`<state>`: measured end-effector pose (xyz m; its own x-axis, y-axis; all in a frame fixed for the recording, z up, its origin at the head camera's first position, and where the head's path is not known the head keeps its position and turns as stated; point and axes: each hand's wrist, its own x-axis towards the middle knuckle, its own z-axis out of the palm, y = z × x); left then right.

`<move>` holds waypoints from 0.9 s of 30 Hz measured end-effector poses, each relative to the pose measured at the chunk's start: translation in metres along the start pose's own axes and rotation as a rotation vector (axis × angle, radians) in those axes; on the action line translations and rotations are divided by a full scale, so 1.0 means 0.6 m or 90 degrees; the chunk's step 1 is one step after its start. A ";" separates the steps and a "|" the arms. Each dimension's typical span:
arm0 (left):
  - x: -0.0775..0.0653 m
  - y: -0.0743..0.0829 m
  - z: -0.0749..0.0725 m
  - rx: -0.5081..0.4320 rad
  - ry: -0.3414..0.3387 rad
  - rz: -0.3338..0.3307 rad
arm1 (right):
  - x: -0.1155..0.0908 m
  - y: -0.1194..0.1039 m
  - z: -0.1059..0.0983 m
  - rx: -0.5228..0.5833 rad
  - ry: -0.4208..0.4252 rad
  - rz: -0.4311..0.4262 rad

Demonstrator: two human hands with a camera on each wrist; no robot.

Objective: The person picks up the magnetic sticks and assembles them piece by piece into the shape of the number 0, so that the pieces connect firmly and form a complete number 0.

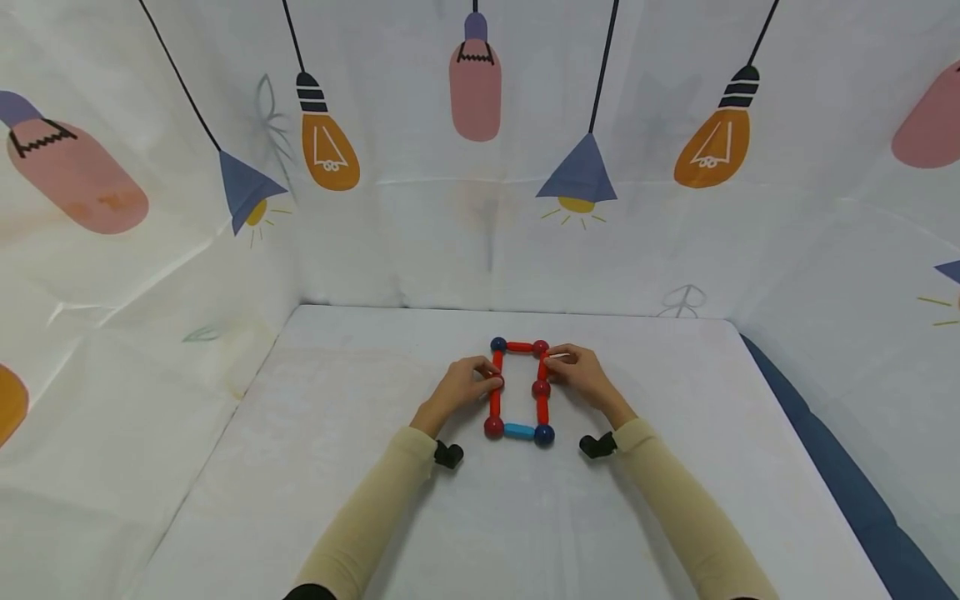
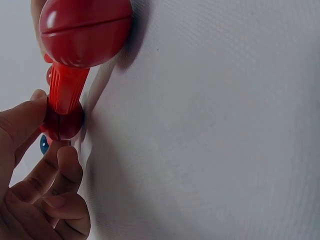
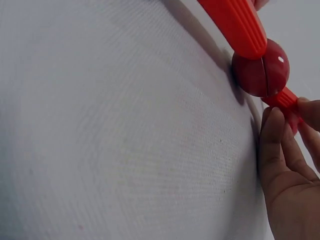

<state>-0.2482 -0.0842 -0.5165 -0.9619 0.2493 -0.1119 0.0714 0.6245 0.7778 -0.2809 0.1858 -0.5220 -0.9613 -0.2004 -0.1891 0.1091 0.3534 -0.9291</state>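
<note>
A rectangle of ball-and-rod building pieces lies on the white table (image 1: 360, 500). Its left side has a dark blue ball (image 1: 498, 344) at the far corner and a red ball (image 1: 493, 427) at the near corner. My left hand (image 1: 459, 388) pinches the red middle ball (image 2: 61, 125) between them. On the opposite side, my right hand (image 1: 588, 379) pinches the far red rod (image 3: 281, 99), just beyond the middle red ball (image 1: 541, 389). A light blue rod (image 1: 519, 431) forms the near edge, ending at another dark blue ball (image 1: 544, 435).
White cloth walls (image 1: 420, 242) printed with lamps and bulbs stand behind the table and at both sides. Dark blue material (image 1: 832, 467) shows beyond the table's right edge. Black wrist mounts (image 1: 448, 454) sit at both cuffs.
</note>
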 end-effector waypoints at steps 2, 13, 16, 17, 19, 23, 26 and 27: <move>-0.001 0.000 0.000 0.004 0.004 0.006 | -0.002 -0.001 0.001 0.001 -0.009 0.009; -0.003 0.003 0.002 0.009 0.011 0.011 | -0.002 -0.002 0.005 0.008 -0.014 0.033; -0.003 0.004 0.002 0.008 0.012 0.008 | -0.004 -0.004 0.005 0.011 -0.011 0.046; -0.003 0.004 0.002 0.009 0.013 0.008 | -0.005 -0.005 0.005 0.014 -0.012 0.047; -0.003 0.003 0.003 0.012 0.015 0.010 | -0.006 -0.006 0.005 0.020 -0.019 0.048; -0.001 -0.001 0.004 0.017 0.018 0.016 | -0.006 -0.006 0.005 0.026 -0.031 0.052; 0.000 -0.003 0.005 0.012 0.015 0.018 | -0.005 -0.005 0.003 0.012 -0.031 0.054; 0.001 -0.003 0.005 0.011 0.013 0.018 | -0.004 -0.005 0.003 0.009 -0.031 0.055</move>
<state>-0.2480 -0.0830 -0.5199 -0.9646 0.2522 -0.0769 0.1036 0.6306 0.7692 -0.2786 0.1837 -0.5196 -0.9348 -0.2143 -0.2832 0.1946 0.3580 -0.9132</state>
